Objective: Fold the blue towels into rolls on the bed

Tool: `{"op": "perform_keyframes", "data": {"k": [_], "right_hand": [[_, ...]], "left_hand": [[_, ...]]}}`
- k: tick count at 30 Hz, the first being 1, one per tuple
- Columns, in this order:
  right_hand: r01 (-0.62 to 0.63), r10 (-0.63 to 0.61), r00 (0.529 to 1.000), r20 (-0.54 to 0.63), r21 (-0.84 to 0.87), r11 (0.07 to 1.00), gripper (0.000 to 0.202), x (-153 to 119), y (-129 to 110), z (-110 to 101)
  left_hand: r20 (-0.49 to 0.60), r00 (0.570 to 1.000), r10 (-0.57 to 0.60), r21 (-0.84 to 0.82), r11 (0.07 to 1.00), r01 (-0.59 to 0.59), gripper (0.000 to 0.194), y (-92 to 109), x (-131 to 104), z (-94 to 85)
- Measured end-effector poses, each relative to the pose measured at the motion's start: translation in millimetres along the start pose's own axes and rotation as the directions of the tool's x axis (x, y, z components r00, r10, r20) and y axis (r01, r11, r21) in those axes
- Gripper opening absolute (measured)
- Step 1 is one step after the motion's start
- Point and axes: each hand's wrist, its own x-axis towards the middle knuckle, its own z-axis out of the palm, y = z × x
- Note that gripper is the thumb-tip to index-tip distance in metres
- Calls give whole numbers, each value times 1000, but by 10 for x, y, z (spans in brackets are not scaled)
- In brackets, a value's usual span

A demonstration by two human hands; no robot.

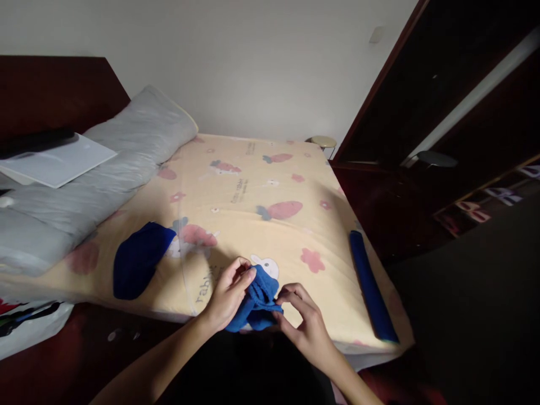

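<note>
Two Hands on a Bunched Blue Cloth at the Bed Edge

The bunched bright-blue fabric cloth point(262, 289) is located at the near edge of the bed, in front of the person's torso. The left hand point(230, 292) grips its upper left part, thumb on top and fingers curled behind. The right hand point(306, 320) pinches its right edge between thumb and index finger. The hands are apart, with the cloth between them.

The bed carries a pale-yellow fabric sheet point(248, 230) printed with pink carrots, flowers and white rabbits. Markings: large grey lettering beside the left hand reads "rabb", the remainder being unclear in shadow. Smaller lettering near the sheet's centre appears to include "rabbit"; its other lines are too small to read.

A flat dark-blue fabric piece point(139, 261) lies left of the hands. A long, narrow blue fabric strip point(371, 289) lies along the right edge. At the upper left, a white rectangular flat panel point(63, 163) rests on grey fabric bedding point(143, 132), near a dark reddish-brown headboard point(50, 90).
</note>
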Motion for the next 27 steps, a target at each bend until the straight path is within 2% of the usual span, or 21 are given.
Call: {"op": "perform_keyframes", "data": {"k": [4, 12, 16, 19, 21, 22, 24, 27], "right_hand": [[-82, 72, 992, 100, 104, 991, 13, 10, -16, 9], [-235, 218, 971, 100, 221, 947, 30, 16, -56, -161], [-282, 296, 954, -38, 204, 937, 32, -6, -40, -259], [-278, 301, 943, -142, 164, 946, 34, 19, -50, -342], [-259, 287, 935, -211, 149, 954, 36, 53, -50, -420], [-252, 281, 927, -249, 143, 957, 37, 70, -40, -470], [-252, 279, 898, -340, 124, 960, 40, 93, 7, -588], [-270, 269, 846, -460, 65, 961, 43, 87, 134, -764]], "left_hand": [[-23, 1000, 15, -8, 1000, -15, 45, 23, 19, 29], [16, 1000, 1, 166, 986, -4, 50, 58, 41, -112], [136, 989, -57, 263, 965, 20, 50, 68, 41, -179], [262, 950, -171, 374, 925, 64, 47, 104, 32, -215], [306, 923, -234, 430, 899, 86, 43, 139, 21, -246], [309, 920, -241, 439, 894, 87, 41, 155, 16, -269], [258, 945, -199, 397, 914, 84, 36, 176, 11, -333], [71, 990, -123, 218, 970, 105, 35, 169, 32, -465]]}}
